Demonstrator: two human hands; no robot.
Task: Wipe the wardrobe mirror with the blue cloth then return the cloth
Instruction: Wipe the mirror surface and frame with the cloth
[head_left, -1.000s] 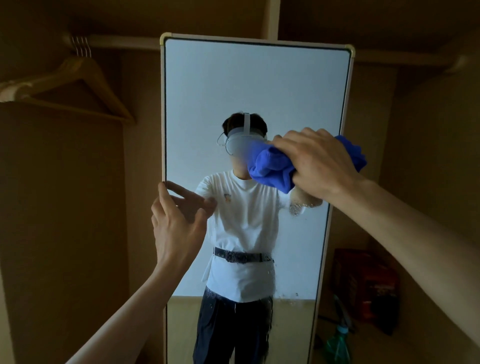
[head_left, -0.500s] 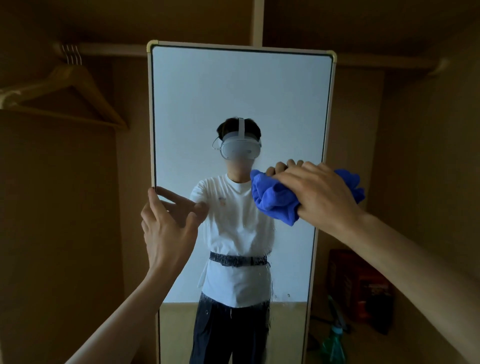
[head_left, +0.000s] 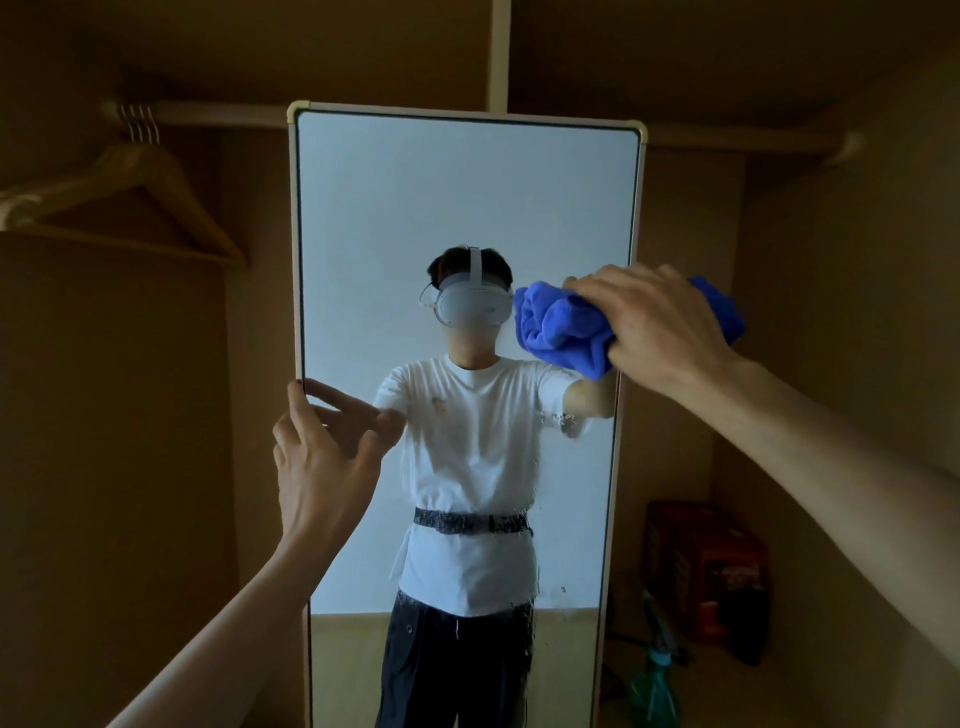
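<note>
The tall wardrobe mirror (head_left: 467, 182) in its pale frame stands straight ahead. My right hand (head_left: 660, 322) grips the bunched blue cloth (head_left: 561, 327) and presses it on the glass near the mirror's right edge, at the height of the reflected head. My left hand (head_left: 322, 457) rests against the mirror's left edge at mid height, fingers spread and fairly straight. Wet streaks and droplets (head_left: 566, 423) show on the glass below the cloth and further down the right side.
Wooden hangers (head_left: 130, 192) hang from a rail at the upper left. A red box (head_left: 706, 571) and a green spray bottle (head_left: 654, 691) sit on the wardrobe floor to the right of the mirror. Brown wardrobe walls close in on both sides.
My right hand took the cloth down the glass, then back up and slightly right. My left hand has stayed at the mirror's left edge.
</note>
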